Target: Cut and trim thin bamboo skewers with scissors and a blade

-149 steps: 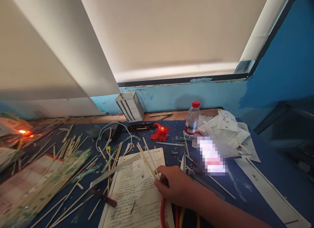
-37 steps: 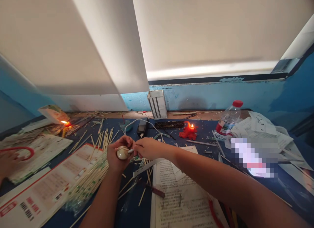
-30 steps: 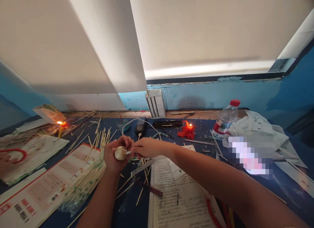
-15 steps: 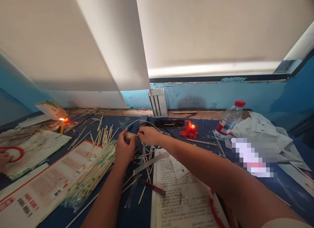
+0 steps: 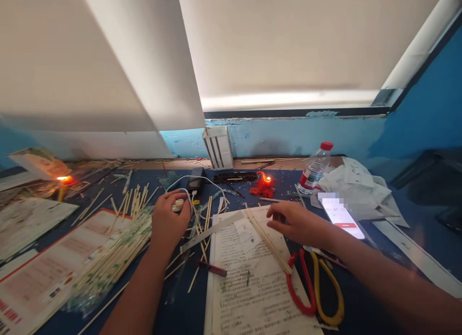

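Note:
My left hand [image 5: 169, 219] is curled round a small pale rounded thing [image 5: 177, 205], partly hidden by the fingers; I cannot make out its kind. A white cable [image 5: 186, 177] loops behind it, near a black power adapter [image 5: 196, 181]. Over the right side of the printed paper [image 5: 241, 287], my right hand [image 5: 294, 222] hangs with bent fingers apart and nothing in them. Below that hand, a few thin wooden sticks [image 5: 269, 241] lie across the page. Red-handled scissors [image 5: 301, 296] and a yellow-handled pair [image 5: 335, 296] are nearby.
Bagged wooden sticks [image 5: 111, 251] lie left on a printed sheet [image 5: 39, 287]. A lit red candle [image 5: 263, 185] and another flame [image 5: 65, 179] burn at the back. A bottle [image 5: 314, 171], crumpled papers [image 5: 361, 186] and a lit phone [image 5: 341, 217] are right.
My right hand has left the left hand's side and moved right, over the paper, its fingers now apart. The left hand still holds the pale thing. The view has shifted right, showing more of the scissors.

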The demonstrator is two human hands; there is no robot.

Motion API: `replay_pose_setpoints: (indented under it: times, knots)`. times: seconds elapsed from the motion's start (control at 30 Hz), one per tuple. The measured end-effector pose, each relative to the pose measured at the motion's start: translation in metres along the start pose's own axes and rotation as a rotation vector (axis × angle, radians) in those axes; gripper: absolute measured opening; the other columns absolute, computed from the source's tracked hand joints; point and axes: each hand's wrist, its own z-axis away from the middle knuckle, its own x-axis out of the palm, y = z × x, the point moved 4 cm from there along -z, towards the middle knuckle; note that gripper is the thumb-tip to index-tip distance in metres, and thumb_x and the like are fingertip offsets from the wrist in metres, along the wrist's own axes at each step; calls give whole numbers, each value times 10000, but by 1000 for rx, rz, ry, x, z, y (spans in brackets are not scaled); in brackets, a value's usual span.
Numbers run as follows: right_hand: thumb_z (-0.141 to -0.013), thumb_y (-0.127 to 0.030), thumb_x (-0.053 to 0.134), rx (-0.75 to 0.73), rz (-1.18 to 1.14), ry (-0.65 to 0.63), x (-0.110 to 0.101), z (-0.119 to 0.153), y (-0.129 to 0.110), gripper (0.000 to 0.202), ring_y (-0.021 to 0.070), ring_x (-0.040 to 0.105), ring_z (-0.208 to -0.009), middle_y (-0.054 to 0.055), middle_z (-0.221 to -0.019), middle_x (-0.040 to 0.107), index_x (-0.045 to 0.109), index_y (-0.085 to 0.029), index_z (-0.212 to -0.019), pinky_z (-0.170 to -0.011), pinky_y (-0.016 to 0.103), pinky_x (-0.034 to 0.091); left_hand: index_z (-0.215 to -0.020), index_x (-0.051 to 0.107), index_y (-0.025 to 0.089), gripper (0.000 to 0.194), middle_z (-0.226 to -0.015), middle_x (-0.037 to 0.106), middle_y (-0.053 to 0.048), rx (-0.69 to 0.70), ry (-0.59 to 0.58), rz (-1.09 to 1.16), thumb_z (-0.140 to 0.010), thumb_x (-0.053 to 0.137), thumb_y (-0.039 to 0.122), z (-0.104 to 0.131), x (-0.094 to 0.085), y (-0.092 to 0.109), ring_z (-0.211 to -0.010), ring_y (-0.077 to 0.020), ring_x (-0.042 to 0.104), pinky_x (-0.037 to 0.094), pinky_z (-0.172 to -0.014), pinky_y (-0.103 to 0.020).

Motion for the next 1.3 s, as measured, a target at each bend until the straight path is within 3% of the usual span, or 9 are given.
replay_pose_setpoints:
  times: [0.13,0.37,0.5,0.6,0.67,0.9,1.03,1.17,1.3]
  knots:
    - [-1010,-394,694,91,-48,-87,29,19,18,251,206,709,-914,58,-1082,731,697,-191,-1158,-822,398,604,-1023,735,212,232,-1154,602,-142,24,-1,4,-816,763,313,-5,2,44,-1271,-427,506,273,-1206,-556]
    - [-1041,-349,657,124,-198,-84,64,13,33,229,192,713,-891,66,-1139,720,681,-186,-1201,-792,378,619,-976,770,219,251,-1096,654,-124,-62,-224,65,-794,758,392,16,18,79,-1034,-362,619,488,-880,-422]
    - [-998,-341,709,94,-389,-17,68,13,41,190,160,675,-743,7,-903,707,688,-173,-1084,-702,325,582,-868,797,233,191,-747,719,-46,-175,-579,119,-841,735,412,45,37,106,-695,-266,645,453,-639,-342]
    - [-967,-345,718,71,-584,57,67,14,39,222,145,628,-674,-33,-764,657,645,-188,-1107,-618,266,510,-689,754,215,350,-578,662,-11,-279,-816,188,-891,686,493,57,61,127,-507,-193,571,374,-513,-295]
    - [-975,-377,685,53,-695,89,66,15,35,239,136,600,-649,-42,-742,642,611,-201,-1119,-582,246,474,-661,725,204,409,-557,641,-2,-342,-896,251,-907,658,525,59,78,136,-465,-165,539,344,-474,-275]
    - [-958,-399,682,22,-758,173,59,15,29,212,125,502,-648,-51,-714,563,634,-193,-946,-589,250,406,-765,637,221,285,-571,558,54,-521,-967,527,-882,665,480,73,113,129,-454,-131,461,391,-445,-253]
    - [-973,-397,669,29,-663,164,59,15,31,269,117,437,-627,-58,-667,518,631,-185,-812,-553,250,328,-781,658,197,189,-684,658,17,-535,-1001,622,-843,755,347,85,115,120,-621,-136,568,429,-592,-248]
    - [-974,-294,643,38,-594,113,58,18,30,124,117,508,-626,-46,-701,608,681,-183,-932,-566,239,354,-855,649,204,152,-673,658,39,-597,-1024,659,-849,759,309,86,115,118,-602,-128,568,398,-560,-237]
    - [-986,-301,624,11,-511,77,46,23,26,138,121,547,-631,-33,-719,654,705,-194,-952,-582,240,370,-934,641,207,223,-644,693,39,-673,-1050,693,-814,791,320,84,111,123,-577,-131,610,441,-570,-244]
